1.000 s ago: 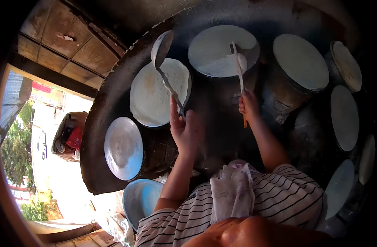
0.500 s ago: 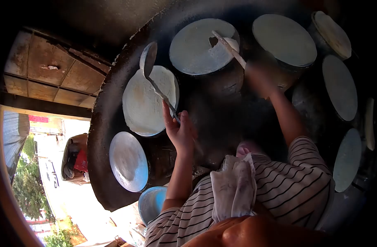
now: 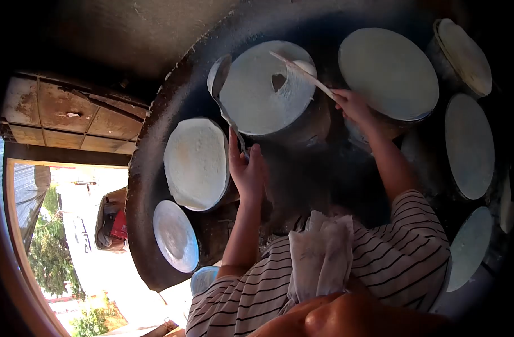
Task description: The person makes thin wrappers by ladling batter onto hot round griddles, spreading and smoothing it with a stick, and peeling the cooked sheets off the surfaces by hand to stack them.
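The left hand (image 3: 248, 174) holds a metal ladle (image 3: 216, 78) by its handle, the bowl by the left edge of a round griddle (image 3: 317, 121) coated in pale batter (image 3: 248, 92). The right hand's (image 3: 355, 106) fingers close on a wooden spreader (image 3: 317, 83) over that batter, near a dark patch (image 3: 278, 82). Uneven pressure might tear or thin the layer; a tipping ladle could drip lumps onto it.

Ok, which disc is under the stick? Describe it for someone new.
Start at the big dark curved surface, with pale round discs along it. Near the top middle, find the disc under the stick held in the right hand. Unlike its neighbours, its white coating shows a dark patch.
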Demonstrator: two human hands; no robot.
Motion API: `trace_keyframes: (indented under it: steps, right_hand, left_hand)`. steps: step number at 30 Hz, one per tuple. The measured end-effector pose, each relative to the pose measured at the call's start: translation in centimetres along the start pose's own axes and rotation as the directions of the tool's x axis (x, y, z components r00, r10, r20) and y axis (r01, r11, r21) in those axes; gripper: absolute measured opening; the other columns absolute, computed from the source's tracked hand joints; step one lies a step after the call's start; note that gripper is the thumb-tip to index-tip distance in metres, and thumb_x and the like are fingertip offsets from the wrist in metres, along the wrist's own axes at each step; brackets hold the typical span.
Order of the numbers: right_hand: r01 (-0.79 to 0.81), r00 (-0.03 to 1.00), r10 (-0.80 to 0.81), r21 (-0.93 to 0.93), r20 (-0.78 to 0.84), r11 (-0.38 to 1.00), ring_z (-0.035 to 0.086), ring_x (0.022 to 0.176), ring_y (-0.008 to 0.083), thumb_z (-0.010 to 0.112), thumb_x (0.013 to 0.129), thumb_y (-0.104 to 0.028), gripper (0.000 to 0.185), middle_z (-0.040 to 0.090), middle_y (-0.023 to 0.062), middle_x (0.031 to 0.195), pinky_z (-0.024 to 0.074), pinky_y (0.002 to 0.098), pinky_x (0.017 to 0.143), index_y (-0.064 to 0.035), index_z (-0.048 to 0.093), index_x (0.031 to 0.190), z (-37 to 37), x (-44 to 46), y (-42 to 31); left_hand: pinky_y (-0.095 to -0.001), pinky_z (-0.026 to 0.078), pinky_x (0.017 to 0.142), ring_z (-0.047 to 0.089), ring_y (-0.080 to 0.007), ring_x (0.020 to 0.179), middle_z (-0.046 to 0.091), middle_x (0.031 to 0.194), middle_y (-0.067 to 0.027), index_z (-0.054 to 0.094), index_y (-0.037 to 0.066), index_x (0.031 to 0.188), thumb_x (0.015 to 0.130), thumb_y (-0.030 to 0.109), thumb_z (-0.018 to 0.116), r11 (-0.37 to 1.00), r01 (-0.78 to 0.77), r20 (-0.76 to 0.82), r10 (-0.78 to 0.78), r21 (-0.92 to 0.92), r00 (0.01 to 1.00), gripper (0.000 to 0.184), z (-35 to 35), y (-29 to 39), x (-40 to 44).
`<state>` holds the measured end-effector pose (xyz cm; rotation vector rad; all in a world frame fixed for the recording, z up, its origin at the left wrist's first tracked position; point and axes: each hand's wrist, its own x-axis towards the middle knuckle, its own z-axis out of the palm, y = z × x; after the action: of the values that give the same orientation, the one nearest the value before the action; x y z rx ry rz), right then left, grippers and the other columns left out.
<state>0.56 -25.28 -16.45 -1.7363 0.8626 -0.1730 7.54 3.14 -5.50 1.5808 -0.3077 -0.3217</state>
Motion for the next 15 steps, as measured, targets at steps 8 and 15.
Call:
trace_keyframes:
  steps: [8, 15]
  right_hand:
    - [0.288, 0.873, -0.452, -0.555, -0.182, 0.780, 0.060, 0.070, 0.0358, 0.046, 0.092, -0.015, 0.031, 0.053, 0.0192, 0.094, 0.0507, 0.0453, 0.060, -0.0138, 0.056, 0.121, 0.3, 2.4, 0.7]
    - [0.387, 0.837, -0.546, -0.674, -0.029, 0.629, 0.060, 0.072, 0.0348, 0.045, 0.093, -0.018, 0.031, 0.051, 0.0188, 0.095, 0.0503, 0.0430, 0.059, -0.0136, 0.055, 0.123, 4.6, 2.9, -1.9]
  left_hand:
    - [-0.0194, 0.034, 0.041, 0.044, -0.0027, 0.049, 0.051, 0.063, 0.0031, 0.019, 0.013, 0.148, 0.092, 0.004, 0.050, 0.998, 0.063, 0.064, -0.062, -0.006, 0.996, 0.064, 0.9, 0.4, 2.8]
    - [-0.0170, 0.027, 0.035, 0.029, -0.0034, 0.042, 0.031, 0.061, 0.0054, 0.033, 0.022, 0.140, 0.097, 0.016, 0.044, 0.791, 0.401, 0.354, -0.250, -0.461, 0.901, 0.044, 4.9, 0.0, 10.8]
